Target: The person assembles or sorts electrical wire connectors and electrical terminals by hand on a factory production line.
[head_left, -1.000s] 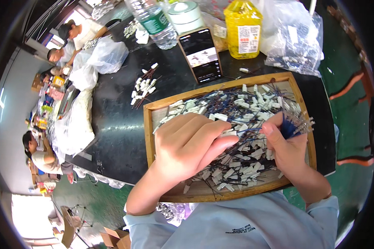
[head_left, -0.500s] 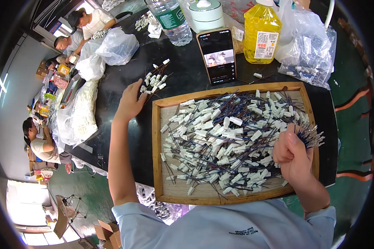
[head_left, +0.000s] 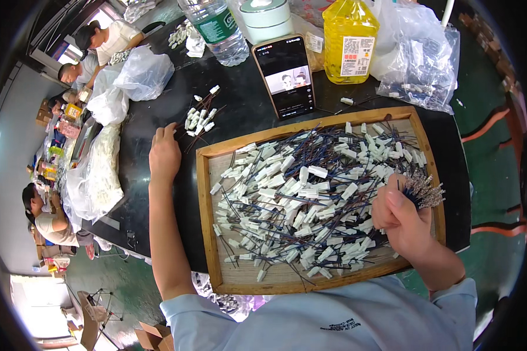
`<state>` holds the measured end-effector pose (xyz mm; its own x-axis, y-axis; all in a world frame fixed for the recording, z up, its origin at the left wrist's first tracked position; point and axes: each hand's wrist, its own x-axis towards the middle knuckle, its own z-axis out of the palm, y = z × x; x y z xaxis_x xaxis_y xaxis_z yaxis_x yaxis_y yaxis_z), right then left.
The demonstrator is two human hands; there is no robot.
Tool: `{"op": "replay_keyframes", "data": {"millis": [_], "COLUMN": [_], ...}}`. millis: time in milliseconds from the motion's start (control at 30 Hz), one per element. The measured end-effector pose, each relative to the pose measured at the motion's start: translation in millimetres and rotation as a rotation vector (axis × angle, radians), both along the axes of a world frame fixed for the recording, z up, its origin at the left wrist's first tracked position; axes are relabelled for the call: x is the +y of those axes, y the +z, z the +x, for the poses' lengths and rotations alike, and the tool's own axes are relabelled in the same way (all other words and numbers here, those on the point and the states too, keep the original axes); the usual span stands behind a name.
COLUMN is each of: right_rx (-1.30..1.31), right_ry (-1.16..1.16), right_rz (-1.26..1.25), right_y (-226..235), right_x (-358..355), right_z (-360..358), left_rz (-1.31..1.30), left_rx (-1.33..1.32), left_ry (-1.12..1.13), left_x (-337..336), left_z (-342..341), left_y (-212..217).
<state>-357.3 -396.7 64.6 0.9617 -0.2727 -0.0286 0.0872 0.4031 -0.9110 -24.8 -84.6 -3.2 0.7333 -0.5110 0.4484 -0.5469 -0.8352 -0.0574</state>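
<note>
My left hand (head_left: 165, 155) lies on the black table (head_left: 137, 175), left of the wooden tray, fingers forward and apart, with nothing seen in it. Just beyond its fingertips is a small pile of white connectors with dark wires (head_left: 199, 120). My right hand (head_left: 399, 212) is closed round a bundle of thin wires (head_left: 423, 190); their bare metal ends fan out on the right side of the fist. It is held over the right part of a wood-framed tray (head_left: 206, 234). Heaped inside are many white plastic connectors (head_left: 304, 193) on dark blue and brown wires.
Behind the tray stand a phone (head_left: 285, 76) showing a picture, a large water bottle (head_left: 216, 29), a pale green lidded container (head_left: 267, 20) and a yellow liquid bottle (head_left: 350, 41). Plastic bags (head_left: 421, 70) lie at far right. Several people work along the left, beside bags of white parts (head_left: 96, 169).
My left hand has drawn back a little from the small pile, toward me and left. My right hand still grips the wire bundle. The whole view has shifted slightly.
</note>
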Motion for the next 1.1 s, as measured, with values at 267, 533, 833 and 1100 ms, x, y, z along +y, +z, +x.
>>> {"op": "replay_keyframes", "data": {"millis": [267, 533, 833, 1100], "right_rx": [0.006, 0.006, 0.015, 0.030], "right_ry": [0.016, 0.012, -0.017, -0.001], "right_rz": [-0.044, -0.043, -0.071, -0.095], "right_y": [-1.3, -2.2, -3.3, -0.9], "right_x": [0.8, 1.9, 2.5, 2.3], "right_z": [0.9, -0.3, -0.1, -0.5], "left_rz": [0.004, -0.288, -0.419, -0.670], "left_rx": [0.087, 0.081, 0.220, 0.461], "left_ry": [0.224, -0.075, -0.151, -0.055], "left_x": [-4.3, 21.1, 9.3, -6.8], "left_z": [2.0, 12.7, -1.6, 2.1], "left_y": [3.3, 1.7, 10.5, 7.8]}}
